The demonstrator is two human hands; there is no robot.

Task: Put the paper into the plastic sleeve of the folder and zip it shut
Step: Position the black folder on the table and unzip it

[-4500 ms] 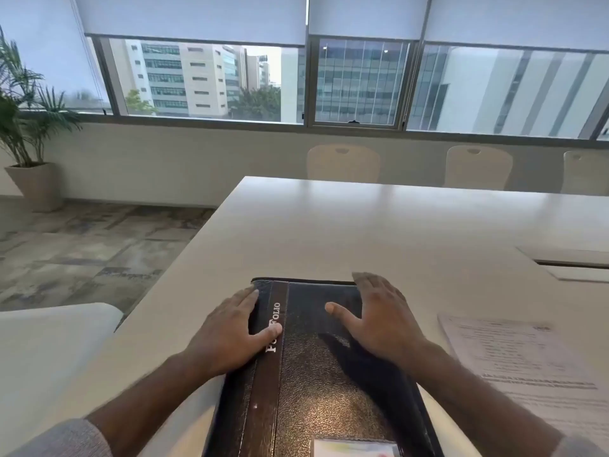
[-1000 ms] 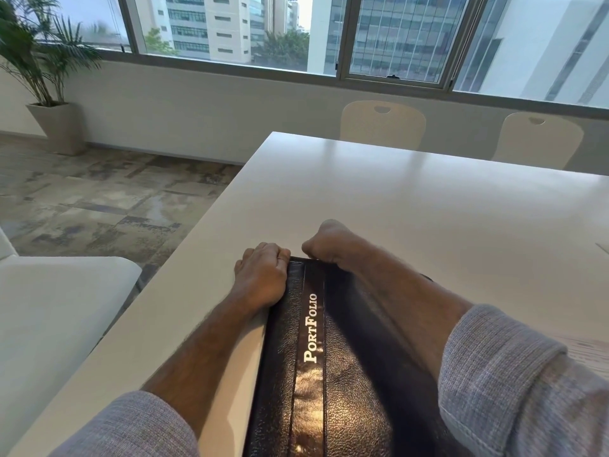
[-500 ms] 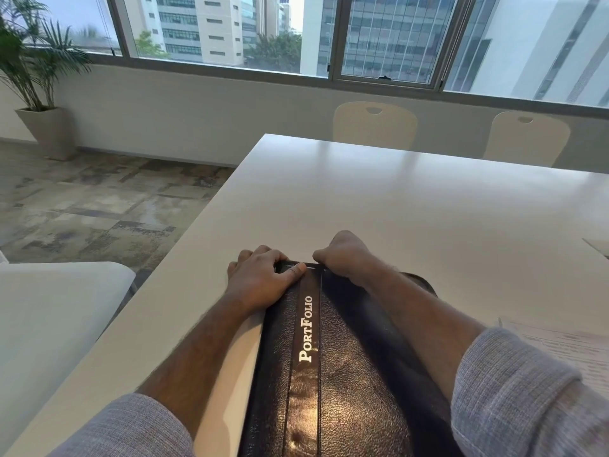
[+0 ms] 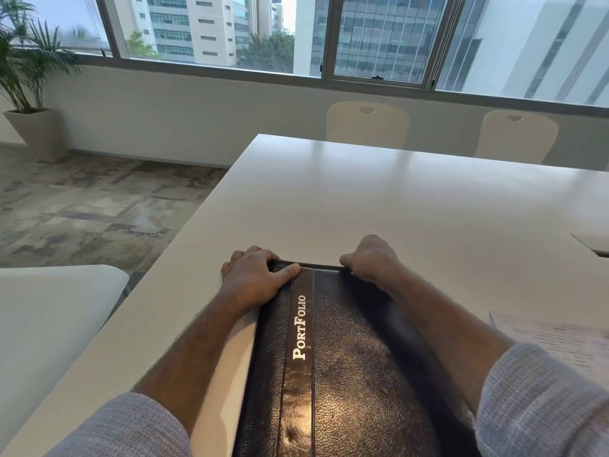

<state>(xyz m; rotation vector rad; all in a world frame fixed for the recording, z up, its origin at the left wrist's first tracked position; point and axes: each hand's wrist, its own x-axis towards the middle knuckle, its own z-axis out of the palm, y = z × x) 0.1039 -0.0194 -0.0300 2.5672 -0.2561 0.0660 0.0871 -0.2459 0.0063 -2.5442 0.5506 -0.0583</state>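
Observation:
A black leather folder marked "PortFolio" lies closed on the white table, its long side pointing away from me. My left hand grips its far left corner, thumb flat on the cover and fingers curled over the edge. My right hand is curled at the far edge, right of the gold lettering; what its fingertips pinch is hidden. A printed sheet of paper lies on the table to the right of the folder, partly behind my right sleeve.
The table's left edge runs close beside the folder, with floor below. A white chair seat stands at my left. Two cream chairs face the table's far side. A recessed cable hatch sits at the right.
Both hands went from lying flat on the cover to gripping the folder's far edge. In the last second my right hand slid to the right along that edge.

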